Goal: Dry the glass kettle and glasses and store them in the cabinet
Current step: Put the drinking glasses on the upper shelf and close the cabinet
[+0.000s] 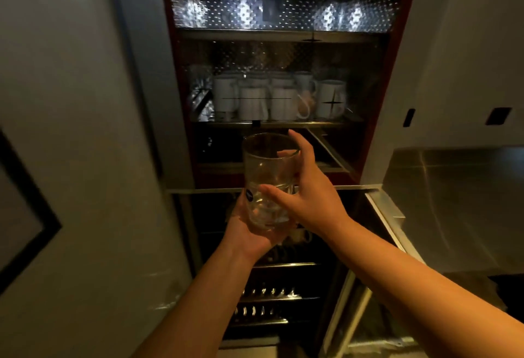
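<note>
We are gripping the glass (268, 184) with both left hand (249, 230) and right hand (309, 187), white mugs (272, 99) at twelve o'clock.

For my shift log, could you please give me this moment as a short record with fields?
held item: clear glass, upright, with a small blue sticker
left hand: cups the glass from below
right hand: fingers wrapped round the glass's side
location: in front of the open cabinet
shelf above glass: white mugs in rows
shelf behind glass: dark, contents unclear
right side: steel counter
</note>
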A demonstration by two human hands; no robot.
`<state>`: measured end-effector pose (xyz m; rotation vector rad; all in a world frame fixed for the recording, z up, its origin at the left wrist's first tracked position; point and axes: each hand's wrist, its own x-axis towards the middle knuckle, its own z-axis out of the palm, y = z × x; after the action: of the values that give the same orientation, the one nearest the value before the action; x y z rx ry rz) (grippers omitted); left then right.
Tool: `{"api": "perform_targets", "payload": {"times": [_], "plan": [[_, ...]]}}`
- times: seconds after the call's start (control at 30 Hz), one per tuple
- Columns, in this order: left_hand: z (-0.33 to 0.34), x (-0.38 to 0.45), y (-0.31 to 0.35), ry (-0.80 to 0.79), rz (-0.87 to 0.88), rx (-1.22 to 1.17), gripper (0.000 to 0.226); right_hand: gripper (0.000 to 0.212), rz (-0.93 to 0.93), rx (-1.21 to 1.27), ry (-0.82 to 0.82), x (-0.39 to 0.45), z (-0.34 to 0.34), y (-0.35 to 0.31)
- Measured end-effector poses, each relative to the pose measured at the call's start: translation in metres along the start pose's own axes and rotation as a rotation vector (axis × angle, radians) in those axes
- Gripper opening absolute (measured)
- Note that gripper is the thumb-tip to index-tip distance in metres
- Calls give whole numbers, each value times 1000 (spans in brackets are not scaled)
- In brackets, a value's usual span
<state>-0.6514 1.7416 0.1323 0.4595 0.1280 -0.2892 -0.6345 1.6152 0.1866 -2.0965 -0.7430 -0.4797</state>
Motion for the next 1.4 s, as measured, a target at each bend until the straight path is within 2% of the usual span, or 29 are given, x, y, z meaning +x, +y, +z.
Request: {"api": "perform_targets", "payload": {"times": [0.67,1.0,1.13,1.27,1.4], "plan": [[-38,-61,63,77,244,-167,46,103,-178,196,-275,38,77,-51],[-56,-67,78,138,273,-262,44,70,-219,256,-312,61,88,-50],[-59,-69,80,166,263,-323,41,56,-295,138,-268,78,88,-46],[-63,-72,80,181,233,-375,36,39,-436,-87,-226,109,88,-43],[-67,-72,81,190,233,-417,36,47,-647,-393,-236,138,95,-43]]}}
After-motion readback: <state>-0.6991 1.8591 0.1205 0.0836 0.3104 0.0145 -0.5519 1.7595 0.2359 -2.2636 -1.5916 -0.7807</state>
